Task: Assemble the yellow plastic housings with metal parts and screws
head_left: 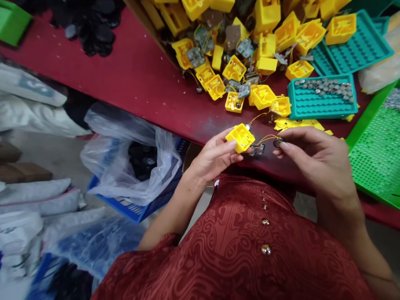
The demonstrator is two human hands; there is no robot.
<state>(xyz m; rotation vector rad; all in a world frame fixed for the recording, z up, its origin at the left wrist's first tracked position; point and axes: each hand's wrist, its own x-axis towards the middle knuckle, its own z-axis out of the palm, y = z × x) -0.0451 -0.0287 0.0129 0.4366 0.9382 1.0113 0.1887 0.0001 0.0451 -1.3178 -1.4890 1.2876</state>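
Note:
My left hand (215,156) grips a small yellow plastic housing (240,137) with its open, compartmented side facing up. Thin yellow wires run from the housing to a small round dark part (278,142), pinched between the thumb and fingers of my right hand (318,162). A grey part (258,150) hangs on wires between the two hands. Both hands are raised just off the table's front edge. Beyond them lie more yellow housings (234,102), several with wires and grey parts attached.
A teal tray (321,109) holds small silver discs; more teal trays (364,50) lie behind it. A green perforated basket (371,154) stands at right. Flat yellow pieces (300,124) lie before the tray. Dark round parts (96,25) sit far left. A bag-lined blue crate (137,212) stands below the red table (137,79).

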